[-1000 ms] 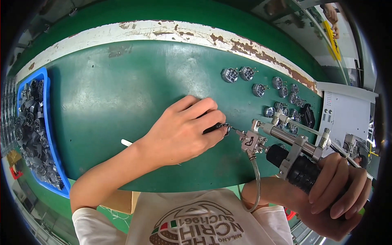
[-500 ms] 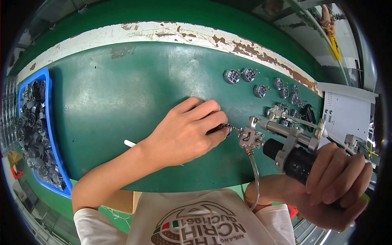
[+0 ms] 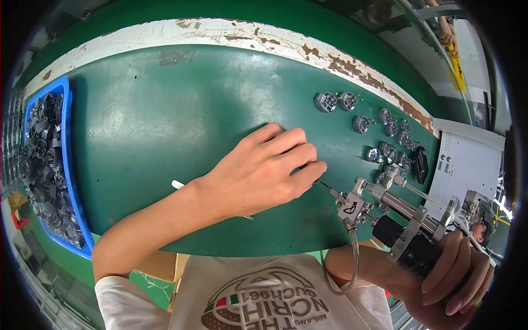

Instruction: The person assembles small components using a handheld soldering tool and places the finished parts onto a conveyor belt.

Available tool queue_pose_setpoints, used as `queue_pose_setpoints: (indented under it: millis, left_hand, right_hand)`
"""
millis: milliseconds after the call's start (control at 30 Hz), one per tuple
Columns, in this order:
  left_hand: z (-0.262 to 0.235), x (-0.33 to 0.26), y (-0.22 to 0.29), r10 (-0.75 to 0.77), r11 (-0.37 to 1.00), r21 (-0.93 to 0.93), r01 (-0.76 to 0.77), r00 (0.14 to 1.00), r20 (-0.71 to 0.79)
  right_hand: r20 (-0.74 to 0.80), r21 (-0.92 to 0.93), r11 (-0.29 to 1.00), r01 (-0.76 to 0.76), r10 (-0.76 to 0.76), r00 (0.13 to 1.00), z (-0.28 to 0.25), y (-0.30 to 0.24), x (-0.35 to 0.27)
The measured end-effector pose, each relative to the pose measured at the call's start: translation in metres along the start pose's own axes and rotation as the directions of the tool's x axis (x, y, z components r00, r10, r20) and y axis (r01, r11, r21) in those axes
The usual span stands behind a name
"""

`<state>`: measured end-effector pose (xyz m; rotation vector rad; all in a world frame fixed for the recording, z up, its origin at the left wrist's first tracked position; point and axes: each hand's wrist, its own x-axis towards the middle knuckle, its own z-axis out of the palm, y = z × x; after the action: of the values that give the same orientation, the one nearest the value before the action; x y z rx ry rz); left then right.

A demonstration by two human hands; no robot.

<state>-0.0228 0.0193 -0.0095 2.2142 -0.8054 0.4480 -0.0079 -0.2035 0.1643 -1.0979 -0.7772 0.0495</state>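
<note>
My left hand [image 3: 269, 170] is closed near the middle of the bench, palm down, around a small dark part that its fingers now hide. At the right, my right hand [image 3: 459, 275] grips the black body of a dispensing gun [image 3: 407, 245] with a metal cylinder and valve block. From that block a thin needle [image 3: 325, 186] reaches to the fingertips of my left hand. Whether the needle touches the part is hidden. A clear hose [image 3: 355, 253] hangs from the valve block. Beneath my left forearm lies a white stick [image 3: 177, 185], partly covered.
Several round grey cases [image 3: 325, 102] with thin metal pins stand at the back right. Beside them are a black part [image 3: 419, 165] and a light grey machine box [image 3: 467, 148]. A blue bin [image 3: 69, 137] full of dark parts stands at the left. Another person's hand [image 3: 448, 33] shows far right.
The view has shifted slightly. The gun and my right hand have moved lower, and the needle has tilted. The dark part, partly visible before, is now covered by my left fingers.
</note>
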Motion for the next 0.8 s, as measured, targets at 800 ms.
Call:
queue_pose_setpoints:
  millis: [800]
  left_hand:
    - [-0.001,0.001,0.003,-0.033,0.999,-0.023,0.033,0.999,0.013]
  right_hand:
    - [0.155,-0.168,0.970,-0.173,0.200,0.968,0.005,0.010,0.012]
